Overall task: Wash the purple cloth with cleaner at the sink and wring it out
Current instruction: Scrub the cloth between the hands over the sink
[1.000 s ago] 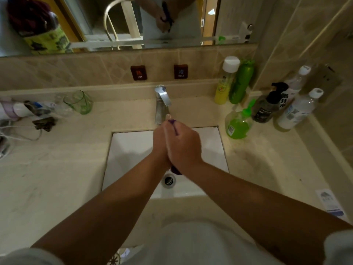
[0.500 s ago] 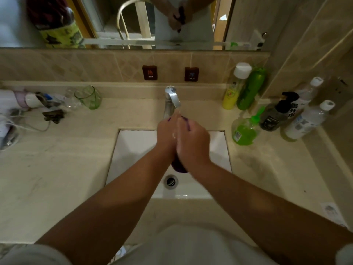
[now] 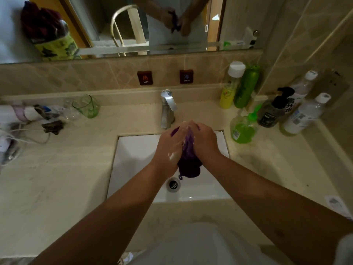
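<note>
Bunched, soapy purple cloth (image 3: 188, 159) over the white sink (image 3: 137, 159), below the faucet (image 3: 168, 109).

Over the white sink (image 3: 133, 159), the left hand (image 3: 169, 148) and right hand (image 3: 205, 142) press the bunched purple cloth (image 3: 189, 161) between them, just in front of the chrome faucet (image 3: 168, 109). White suds streak the left hand, and the cloth's lower end hangs above the drain (image 3: 173, 184). A green soap dispenser (image 3: 243, 129) stands on the counter (image 3: 57, 178) beside the basin's right edge.
</note>
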